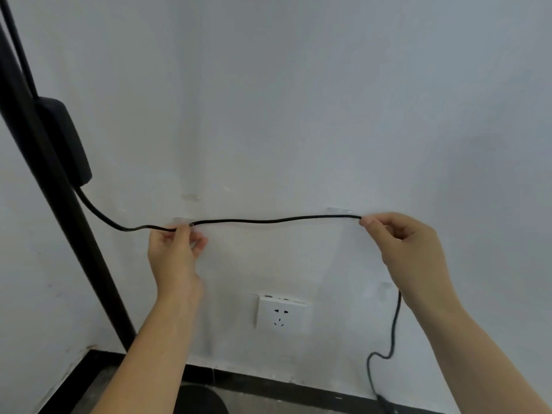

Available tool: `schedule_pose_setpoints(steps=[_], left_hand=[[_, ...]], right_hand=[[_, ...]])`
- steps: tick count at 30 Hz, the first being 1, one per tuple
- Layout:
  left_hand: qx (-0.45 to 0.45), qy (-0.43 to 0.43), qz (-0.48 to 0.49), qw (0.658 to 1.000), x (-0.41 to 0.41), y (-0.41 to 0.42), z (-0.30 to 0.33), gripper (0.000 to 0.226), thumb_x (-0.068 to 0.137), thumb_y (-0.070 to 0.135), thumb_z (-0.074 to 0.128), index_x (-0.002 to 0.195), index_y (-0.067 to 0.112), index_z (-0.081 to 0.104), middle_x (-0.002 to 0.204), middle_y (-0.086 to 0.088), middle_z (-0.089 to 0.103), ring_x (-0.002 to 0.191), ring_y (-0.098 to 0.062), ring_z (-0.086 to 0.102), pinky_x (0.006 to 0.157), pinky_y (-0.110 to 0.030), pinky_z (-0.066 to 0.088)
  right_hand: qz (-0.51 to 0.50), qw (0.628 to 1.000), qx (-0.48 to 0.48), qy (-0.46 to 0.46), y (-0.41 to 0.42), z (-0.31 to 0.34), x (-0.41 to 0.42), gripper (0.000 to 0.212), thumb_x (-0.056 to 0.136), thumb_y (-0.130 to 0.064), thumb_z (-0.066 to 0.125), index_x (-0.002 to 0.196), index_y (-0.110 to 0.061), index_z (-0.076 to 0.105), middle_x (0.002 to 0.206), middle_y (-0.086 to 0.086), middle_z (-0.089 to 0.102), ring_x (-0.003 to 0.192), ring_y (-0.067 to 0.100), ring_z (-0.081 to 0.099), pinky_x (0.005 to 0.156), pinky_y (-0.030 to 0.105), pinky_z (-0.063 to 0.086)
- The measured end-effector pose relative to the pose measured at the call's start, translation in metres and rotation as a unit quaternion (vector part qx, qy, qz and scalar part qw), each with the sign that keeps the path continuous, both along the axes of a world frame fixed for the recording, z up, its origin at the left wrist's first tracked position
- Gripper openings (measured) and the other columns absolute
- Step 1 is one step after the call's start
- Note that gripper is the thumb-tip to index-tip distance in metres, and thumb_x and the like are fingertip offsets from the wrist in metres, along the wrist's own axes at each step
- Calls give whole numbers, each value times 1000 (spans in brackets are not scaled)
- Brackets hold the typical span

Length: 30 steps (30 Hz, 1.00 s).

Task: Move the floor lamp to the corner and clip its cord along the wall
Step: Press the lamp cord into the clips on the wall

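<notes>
A pale, slightly scuffed white wall (298, 100) fills most of the frame, with a dark baseboard (283, 386) running along its foot at the bottom. A black floor lamp pole (64, 210) slants down the left side of the frame, and a black inline switch box (67, 138) sits against it in the upper left. From that box a thin black cord (268, 220) runs rightward across the middle of the frame, nearly level and close to the wall. The left hand (176, 252), left of centre, pinches the cord between thumb and fingertips just below a small clear clip (182, 220) stuck to the wall. The right hand (406, 246), right of centre, pinches the cord further along, just below and to the right of a second clear clip (340, 210). Past the right hand, the cord drops down the lower right of the frame toward the floor. A white wall socket (280, 315) sits low and central between the two forearms, with nothing plugged into it.
</notes>
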<state>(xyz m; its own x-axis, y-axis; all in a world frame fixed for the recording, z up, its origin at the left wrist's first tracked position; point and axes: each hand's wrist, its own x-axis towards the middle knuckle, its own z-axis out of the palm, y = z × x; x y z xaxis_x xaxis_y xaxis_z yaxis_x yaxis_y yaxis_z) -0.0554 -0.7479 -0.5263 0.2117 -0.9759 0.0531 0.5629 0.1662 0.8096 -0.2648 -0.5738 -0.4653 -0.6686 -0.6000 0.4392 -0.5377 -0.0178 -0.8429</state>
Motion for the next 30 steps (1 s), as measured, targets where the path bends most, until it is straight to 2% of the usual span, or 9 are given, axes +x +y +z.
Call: schedule_pose_setpoints(steps=[4, 9, 12, 14, 17, 19, 22, 25, 30], left_hand=[[9, -1, -3, 1000, 1, -1, 0, 19, 85, 0, 51, 75, 16, 50, 72, 0, 53, 60, -8, 54, 66, -27, 54], [19, -6, -20, 1000, 3, -1, -1, 16, 86, 5, 54, 76, 17, 52, 76, -1, 55, 64, -8, 57, 66, -26, 54], [21, -5, -26, 999, 4, -1, 0, 15, 86, 5, 54, 77, 17, 51, 76, 0, 55, 64, -7, 57, 66, -26, 54], [20, -3, -31, 999, 5, 0, 0, 14, 87, 6, 53, 78, 17, 52, 77, 0, 55, 64, -7, 57, 67, -27, 54], [14, -11, -44, 999, 7, -1, -1, 14, 87, 5, 53, 78, 16, 52, 78, -1, 54, 64, -8, 56, 67, -26, 54], [10, -11, -53, 998, 8, -3, -2, 16, 86, 2, 52, 79, 16, 52, 78, -1, 53, 63, -8, 56, 67, -26, 53], [5, -7, -63, 998, 8, -3, -2, 19, 85, 0, 51, 78, 17, 52, 78, -1, 54, 62, -8, 55, 68, -26, 53], [3, -2, -69, 998, 8, -1, -1, 20, 85, 1, 52, 76, 19, 54, 76, 0, 55, 60, -7, 55, 68, -26, 54], [-3, -2, -72, 997, 9, -2, -4, 18, 84, 3, 52, 75, 20, 54, 75, 0, 55, 63, -8, 55, 70, -26, 54]], right_hand=[[-17, 1000, 4, 4, -3, 1, -2, 18, 84, -33, 65, 69, -24, 69, 55, -7, 51, 46, 6, 39, 53, 25, 35], [-25, 999, 41, 16, -7, 8, -5, 29, 86, -37, 62, 67, -16, 67, 49, -5, 42, 47, 12, 39, 51, 25, 32], [9, 996, 89, -9, -7, 4, -10, 35, 88, -39, 59, 64, -16, 68, 39, -7, 45, 35, 10, 42, 41, 19, 36], [65, 989, 112, -66, -1, -8, -16, 38, 92, -39, 55, 68, -14, 69, 37, -8, 46, 32, 8, 43, 37, 14, 37], [157, 960, 121, -198, 27, -36, -43, 29, 94, -31, 53, 83, -12, 71, 52, -9, 46, 44, 9, 44, 50, 17, 45], [173, 939, 110, -275, 49, -53, -68, 22, 89, -28, 57, 87, -11, 70, 60, -7, 47, 51, 8, 46, 59, 22, 48], [141, 924, 105, -341, 72, -81, -90, 23, 80, -26, 61, 91, -9, 70, 65, -3, 55, 56, 9, 51, 60, 23, 50], [105, 914, 96, -380, 74, -110, -85, 14, 88, -17, 59, 91, -7, 69, 69, 2, 60, 58, 12, 53, 60, 23, 53], [-1, 941, 37, -337, 49, -138, -52, 10, 90, -16, 62, 88, -8, 69, 68, 2, 54, 59, 13, 46, 64, 27, 46]])
